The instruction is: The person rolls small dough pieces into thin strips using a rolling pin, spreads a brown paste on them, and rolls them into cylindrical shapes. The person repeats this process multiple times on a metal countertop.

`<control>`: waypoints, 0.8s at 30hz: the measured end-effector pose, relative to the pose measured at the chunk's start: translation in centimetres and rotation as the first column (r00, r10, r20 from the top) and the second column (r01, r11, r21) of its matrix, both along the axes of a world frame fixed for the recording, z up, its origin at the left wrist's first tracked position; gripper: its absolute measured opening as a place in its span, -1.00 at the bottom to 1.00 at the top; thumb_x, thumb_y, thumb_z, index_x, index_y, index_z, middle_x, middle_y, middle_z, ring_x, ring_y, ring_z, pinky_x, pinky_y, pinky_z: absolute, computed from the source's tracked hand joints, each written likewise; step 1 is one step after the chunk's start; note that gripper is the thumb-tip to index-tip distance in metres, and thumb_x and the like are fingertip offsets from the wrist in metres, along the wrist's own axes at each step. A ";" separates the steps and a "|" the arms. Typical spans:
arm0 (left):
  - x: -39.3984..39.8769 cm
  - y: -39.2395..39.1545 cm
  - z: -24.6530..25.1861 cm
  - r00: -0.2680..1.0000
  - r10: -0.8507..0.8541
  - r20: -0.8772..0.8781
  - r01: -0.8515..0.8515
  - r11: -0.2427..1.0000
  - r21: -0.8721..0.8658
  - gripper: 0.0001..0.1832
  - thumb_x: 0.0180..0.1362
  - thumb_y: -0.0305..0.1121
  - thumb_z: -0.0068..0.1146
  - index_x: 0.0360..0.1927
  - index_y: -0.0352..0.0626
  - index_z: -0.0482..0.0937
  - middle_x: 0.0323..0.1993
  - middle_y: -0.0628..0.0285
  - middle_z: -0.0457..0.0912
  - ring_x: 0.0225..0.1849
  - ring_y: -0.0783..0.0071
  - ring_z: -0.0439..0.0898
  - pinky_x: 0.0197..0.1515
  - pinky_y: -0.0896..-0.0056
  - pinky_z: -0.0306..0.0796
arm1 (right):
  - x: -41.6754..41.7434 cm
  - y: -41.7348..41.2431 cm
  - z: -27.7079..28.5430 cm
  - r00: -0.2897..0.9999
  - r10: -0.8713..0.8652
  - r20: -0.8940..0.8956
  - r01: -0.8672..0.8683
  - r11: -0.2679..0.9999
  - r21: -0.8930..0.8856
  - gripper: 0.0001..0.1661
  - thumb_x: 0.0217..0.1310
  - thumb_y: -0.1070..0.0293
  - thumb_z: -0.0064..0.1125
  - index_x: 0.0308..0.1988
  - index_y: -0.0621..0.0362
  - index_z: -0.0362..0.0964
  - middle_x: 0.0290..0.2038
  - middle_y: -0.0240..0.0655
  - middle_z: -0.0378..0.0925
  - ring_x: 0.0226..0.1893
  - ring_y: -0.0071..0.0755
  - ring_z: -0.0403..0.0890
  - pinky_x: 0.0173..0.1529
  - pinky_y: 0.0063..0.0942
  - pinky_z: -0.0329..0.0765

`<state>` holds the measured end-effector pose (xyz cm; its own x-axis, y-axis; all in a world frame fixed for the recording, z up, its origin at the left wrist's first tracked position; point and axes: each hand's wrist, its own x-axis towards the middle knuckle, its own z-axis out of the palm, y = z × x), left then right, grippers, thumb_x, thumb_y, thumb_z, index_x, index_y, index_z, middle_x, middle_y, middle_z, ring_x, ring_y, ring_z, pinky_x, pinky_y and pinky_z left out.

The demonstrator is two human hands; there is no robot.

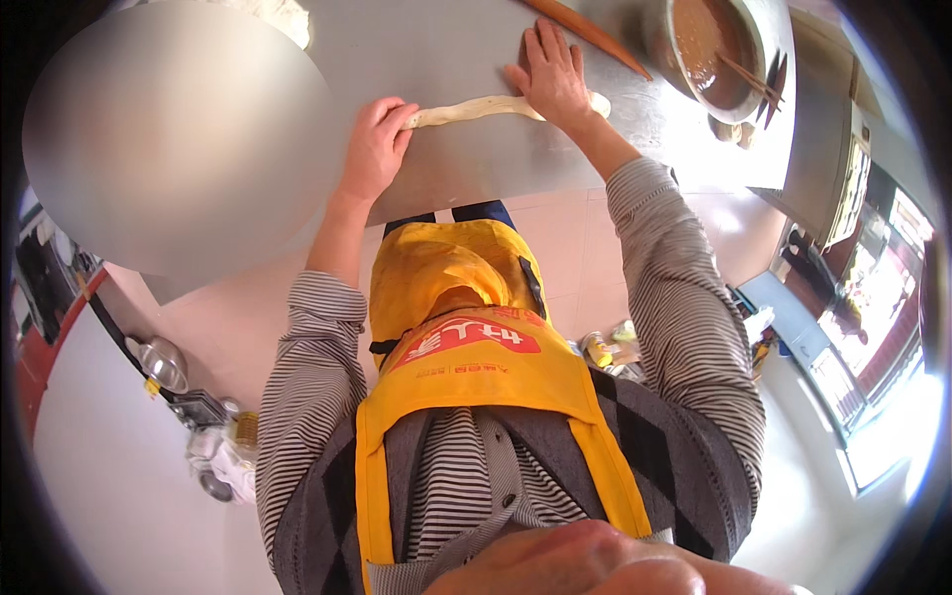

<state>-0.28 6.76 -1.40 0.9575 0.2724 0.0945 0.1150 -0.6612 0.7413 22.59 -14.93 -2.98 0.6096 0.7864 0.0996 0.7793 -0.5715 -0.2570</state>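
Note:
A long rope of pale dough point(476, 111) lies across the metal table point(439, 167). Its left end is pinched between the thumb and fingers of my left hand point(378, 141). Near the other end, my right hand point(556, 78) rests palm down over the dough, its fingers extended onto the tabletop. The dough's rounded right end shows just past my right wrist. Beyond my right hand lies a tapered wooden rolling pin point(595, 34), set at a slant.
At the back right stands a metal pot point(668, 52) of brown liquid with wooden sticks point(747, 76) in it. Pale lumps point(732, 132) sit beside the pot. White cloth or dough point(286, 18) shows at the top left. A blurred patch hides much of the left side.

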 end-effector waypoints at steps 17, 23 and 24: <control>-1.4 0.3 0.2 0.999 0.048 0.015 -0.047 0.996 -0.071 -0.59 0.11 -0.57 0.31 0.08 -0.15 0.64 0.04 0.15 0.57 0.10 0.06 0.55 0.13 0.15 0.53 | -7.1 9.0 -0.7 0.997 -0.030 0.072 0.036 0.996 -0.084 -0.11 0.37 -0.17 0.14 0.43 0.18 0.20 0.50 0.02 0.11 0.52 0.18 0.07 0.45 0.38 0.00; -2.6 1.5 -0.5 0.995 0.088 0.050 -0.082 0.991 -0.105 -0.53 0.10 -0.58 0.33 0.13 -0.21 0.60 0.07 0.10 0.56 0.12 0.03 0.54 0.15 0.14 0.51 | -8.7 11.2 -0.7 1.000 -0.018 0.020 0.022 0.982 -0.189 -0.05 0.40 -0.24 0.05 0.49 0.18 0.11 0.58 -0.01 -0.04 0.58 0.21 -0.08 0.50 0.40 -0.09; -3.3 1.7 -0.6 0.991 0.114 0.064 -0.104 0.984 -0.146 -0.54 0.08 -0.59 0.32 0.12 -0.22 0.60 0.05 0.09 0.57 0.10 0.01 0.55 0.14 0.13 0.51 | -10.0 11.8 -0.7 0.999 -0.029 0.036 0.035 0.985 -0.168 -0.04 0.40 -0.23 0.04 0.50 0.18 0.10 0.58 0.00 -0.04 0.58 0.21 -0.09 0.51 0.40 -0.09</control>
